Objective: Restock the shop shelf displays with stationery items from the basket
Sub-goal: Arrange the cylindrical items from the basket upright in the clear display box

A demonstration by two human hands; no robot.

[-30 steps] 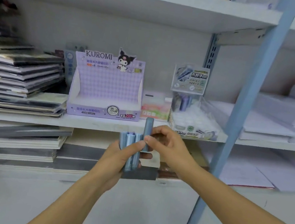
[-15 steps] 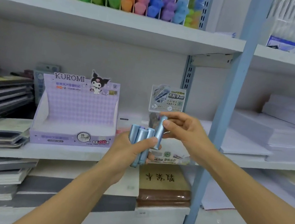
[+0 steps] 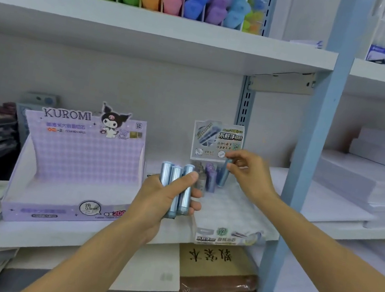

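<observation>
1. Partway through, by the look of it: a few standing tubes (image 3: pixel 208 180) already at the back of the display box (image 3: pixel 233 213), with the front of the box looking bare.
2. Pinching a single blue tube (image 3: pixel 224 174) between thumb and fingertips of the right hand (image 3: pixel 250 176), lower end down among the back row.
3. Gripping three blue tubes (image 3: pixel 174 190) in the left hand (image 3: pixel 160 204), fingers curled round them, just in front of the box – apparently left to place.
4. Held close to upright throughout – long axes vertical, caps up, the pinched one leaning slightly.
5. No sight of the basket.
</observation>
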